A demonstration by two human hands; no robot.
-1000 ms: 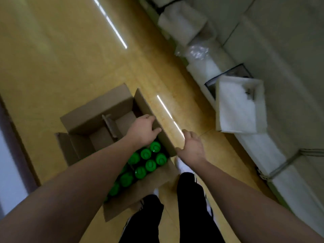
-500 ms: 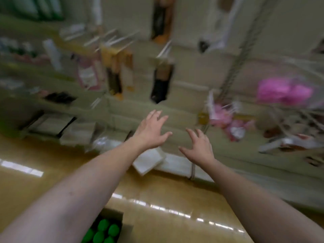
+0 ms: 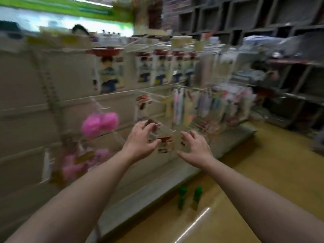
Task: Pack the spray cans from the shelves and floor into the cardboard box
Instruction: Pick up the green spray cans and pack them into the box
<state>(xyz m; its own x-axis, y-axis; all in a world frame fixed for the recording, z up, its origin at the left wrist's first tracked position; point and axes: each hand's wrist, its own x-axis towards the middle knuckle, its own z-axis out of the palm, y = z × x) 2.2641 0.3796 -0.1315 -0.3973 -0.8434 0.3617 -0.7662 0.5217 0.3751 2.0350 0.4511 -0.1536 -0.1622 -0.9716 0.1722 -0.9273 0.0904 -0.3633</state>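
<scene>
Two green-capped spray cans (image 3: 182, 197) (image 3: 197, 195) stand on the yellow floor next to the base of a display rack, below my hands. My left hand (image 3: 140, 141) and my right hand (image 3: 194, 146) are stretched forward in the air in front of the rack, fingers spread and loosely bent, holding nothing. The cardboard box is out of view. The whole frame is motion-blurred.
A beige display rack (image 3: 52, 106) carries hanging packets (image 3: 110, 74), pink bath puffs (image 3: 100, 122) and coloured items on hooks (image 3: 201, 106). Dark shelving (image 3: 289, 76) stands at the right. Yellow floor (image 3: 263, 172) stretches to the right of the cans.
The view swung up from the box to the rack. My hands left the box flaps and now hover forward, empty. The box went out of view; two cans on the floor came in.
</scene>
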